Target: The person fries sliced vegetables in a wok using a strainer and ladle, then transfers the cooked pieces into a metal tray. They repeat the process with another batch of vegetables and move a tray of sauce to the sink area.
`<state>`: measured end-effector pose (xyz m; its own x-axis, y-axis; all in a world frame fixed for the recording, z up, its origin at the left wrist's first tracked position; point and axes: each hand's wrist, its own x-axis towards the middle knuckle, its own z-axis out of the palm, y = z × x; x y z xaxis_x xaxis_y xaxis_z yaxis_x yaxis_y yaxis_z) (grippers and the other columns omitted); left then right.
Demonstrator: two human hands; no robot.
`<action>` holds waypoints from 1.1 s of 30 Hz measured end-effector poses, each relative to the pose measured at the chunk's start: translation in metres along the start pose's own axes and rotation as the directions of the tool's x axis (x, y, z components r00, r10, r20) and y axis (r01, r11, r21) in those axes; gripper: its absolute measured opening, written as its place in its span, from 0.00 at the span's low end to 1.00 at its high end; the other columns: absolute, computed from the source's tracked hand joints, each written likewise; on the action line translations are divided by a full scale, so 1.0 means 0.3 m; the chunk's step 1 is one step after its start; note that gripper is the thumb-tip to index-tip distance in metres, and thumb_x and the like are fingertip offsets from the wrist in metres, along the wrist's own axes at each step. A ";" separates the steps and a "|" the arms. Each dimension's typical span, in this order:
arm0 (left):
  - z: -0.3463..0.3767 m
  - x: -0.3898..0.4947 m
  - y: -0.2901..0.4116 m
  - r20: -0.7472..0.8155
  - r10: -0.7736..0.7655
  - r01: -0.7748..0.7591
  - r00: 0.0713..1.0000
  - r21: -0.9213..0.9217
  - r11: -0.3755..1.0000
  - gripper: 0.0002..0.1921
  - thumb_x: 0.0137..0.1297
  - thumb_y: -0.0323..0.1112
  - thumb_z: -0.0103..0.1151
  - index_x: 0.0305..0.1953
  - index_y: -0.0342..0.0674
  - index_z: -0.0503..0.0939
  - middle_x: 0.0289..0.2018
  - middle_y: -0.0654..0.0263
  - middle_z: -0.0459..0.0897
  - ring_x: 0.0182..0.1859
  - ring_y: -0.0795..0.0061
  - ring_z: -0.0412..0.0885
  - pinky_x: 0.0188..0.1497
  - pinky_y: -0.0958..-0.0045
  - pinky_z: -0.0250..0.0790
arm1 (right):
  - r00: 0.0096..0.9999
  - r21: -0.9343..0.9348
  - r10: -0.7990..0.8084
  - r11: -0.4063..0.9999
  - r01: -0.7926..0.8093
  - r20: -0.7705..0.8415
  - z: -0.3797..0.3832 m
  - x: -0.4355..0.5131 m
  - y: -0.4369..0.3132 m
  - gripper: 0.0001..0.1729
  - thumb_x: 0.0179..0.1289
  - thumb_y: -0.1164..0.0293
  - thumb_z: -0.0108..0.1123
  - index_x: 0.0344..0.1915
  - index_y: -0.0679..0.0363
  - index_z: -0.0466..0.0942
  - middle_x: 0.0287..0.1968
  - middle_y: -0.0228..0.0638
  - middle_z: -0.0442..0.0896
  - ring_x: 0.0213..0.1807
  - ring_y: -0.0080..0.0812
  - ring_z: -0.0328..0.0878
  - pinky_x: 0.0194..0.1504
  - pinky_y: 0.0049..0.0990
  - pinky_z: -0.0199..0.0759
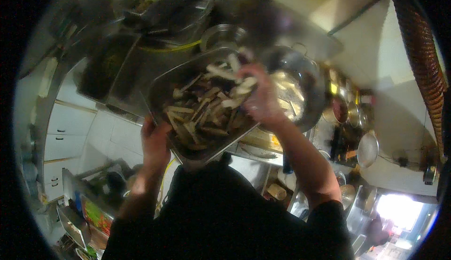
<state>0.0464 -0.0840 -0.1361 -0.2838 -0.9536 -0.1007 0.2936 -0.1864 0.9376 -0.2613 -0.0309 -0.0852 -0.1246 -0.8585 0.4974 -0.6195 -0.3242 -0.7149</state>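
My left hand (155, 143) grips the near left rim of a rectangular metal tray (215, 154), which is tilted in front of me. Pale cut sticks of food (192, 126), probably a vegetable, lie spread in the tray, some with darker sides. Over the tray's right side is my right hand (260, 98), blurred, its fingers closed around several of the sticks (243, 87). Just right of it sits a wok (313, 94) holding bubbling, pale liquid with more sticks (290, 94) in it. My right forearm covers part of the wok's near side.
Beyond the tray stand a round metal bowl (222, 34) and a deep metal container (190, 20). Dark bins (105, 62) are at the left. Several bowls (334, 110) line the counter right of the wok, near a strainer (367, 149). White drawers (67, 122) stand at far left.
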 end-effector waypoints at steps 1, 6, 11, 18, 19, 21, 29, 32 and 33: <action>-0.014 -0.002 -0.003 0.010 -0.063 0.064 0.998 -0.025 0.998 0.18 0.68 0.24 0.59 0.59 0.37 0.79 0.54 0.61 0.86 0.55 0.66 0.84 0.58 0.62 0.77 | 0.992 0.150 0.066 0.988 -0.049 -0.110 -0.031 -0.032 0.011 0.29 0.53 0.82 0.71 0.56 0.55 0.76 0.55 0.37 0.77 0.59 0.37 0.77 0.63 0.31 0.71; -0.050 0.003 -0.002 -0.026 -0.107 0.104 0.994 -0.084 0.991 0.19 0.67 0.23 0.57 0.58 0.37 0.78 0.53 0.62 0.85 0.54 0.65 0.83 0.58 0.61 0.76 | 0.918 0.011 0.280 0.957 -0.289 -0.283 -0.334 -0.158 0.278 0.34 0.44 0.80 0.81 0.53 0.56 0.76 0.51 0.33 0.81 0.53 0.33 0.77 0.56 0.32 0.74; -0.017 0.009 0.032 -0.038 -0.143 0.135 0.989 -0.153 0.979 0.23 0.64 0.18 0.55 0.61 0.35 0.76 0.54 0.59 0.86 0.54 0.64 0.84 0.59 0.64 0.77 | 0.785 -0.595 0.608 0.589 -0.546 -0.118 -0.459 -0.341 0.571 0.45 0.45 0.71 0.85 0.65 0.52 0.74 0.52 0.44 0.87 0.53 0.46 0.84 0.55 0.40 0.78; 0.025 -0.009 0.062 -0.001 -0.164 0.163 0.986 -0.129 0.978 0.20 0.65 0.21 0.60 0.59 0.33 0.78 0.55 0.57 0.86 0.57 0.62 0.84 0.59 0.61 0.78 | 0.942 -0.725 0.334 0.642 -0.250 -0.029 -0.462 -0.158 0.369 0.39 0.59 0.62 0.79 0.70 0.53 0.73 0.61 0.48 0.83 0.59 0.51 0.82 0.61 0.42 0.79; 0.029 -0.009 0.061 0.033 -0.142 0.145 0.989 -0.103 0.984 0.19 0.65 0.21 0.60 0.58 0.33 0.78 0.54 0.57 0.86 0.57 0.62 0.84 0.59 0.61 0.78 | 0.897 -0.545 0.441 0.746 -0.383 -0.026 -0.392 -0.109 0.288 0.35 0.61 0.63 0.78 0.67 0.54 0.76 0.61 0.47 0.83 0.60 0.50 0.82 0.61 0.41 0.78; 0.048 -0.004 0.049 0.035 -0.147 0.150 0.988 -0.107 0.983 0.19 0.66 0.21 0.58 0.58 0.31 0.78 0.54 0.58 0.87 0.55 0.65 0.84 0.59 0.64 0.77 | 0.903 -0.195 0.375 0.921 -0.337 0.212 -0.202 -0.060 0.114 0.36 0.60 0.65 0.78 0.67 0.56 0.76 0.62 0.47 0.82 0.64 0.47 0.81 0.65 0.42 0.76; 0.140 -0.016 0.031 0.112 -0.136 0.145 0.984 -0.075 0.987 0.23 0.63 0.18 0.54 0.60 0.32 0.78 0.51 0.61 0.86 0.52 0.72 0.84 0.56 0.69 0.76 | 0.660 -0.755 0.497 0.634 0.167 0.563 0.309 -0.076 -0.097 0.48 0.68 0.61 0.65 0.83 0.41 0.51 0.83 0.55 0.50 0.79 0.68 0.56 0.71 0.55 0.68; 0.155 -0.032 0.028 0.145 -0.077 0.072 0.986 0.041 0.997 0.22 0.61 0.20 0.56 0.59 0.32 0.77 0.49 0.61 0.87 0.49 0.71 0.85 0.53 0.66 0.79 | 0.690 -0.782 0.516 0.613 0.115 0.507 0.298 -0.100 -0.024 0.45 0.70 0.63 0.60 0.82 0.41 0.52 0.79 0.52 0.58 0.74 0.66 0.63 0.67 0.56 0.72; 0.154 -0.032 0.025 0.110 -0.097 0.092 0.989 0.056 0.994 0.22 0.61 0.21 0.57 0.59 0.33 0.77 0.49 0.62 0.87 0.49 0.70 0.85 0.53 0.66 0.78 | 0.693 -0.778 0.514 0.620 0.108 0.506 0.305 -0.101 -0.001 0.44 0.70 0.64 0.61 0.81 0.42 0.54 0.77 0.51 0.61 0.72 0.64 0.66 0.66 0.56 0.74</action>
<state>0.0092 -0.0654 -0.1129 -0.4101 -0.8989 -0.1541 0.2147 -0.2594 0.9416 -0.1865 -0.0411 -0.1450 -0.0128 -0.9623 -0.2715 -0.9999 0.0153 -0.0071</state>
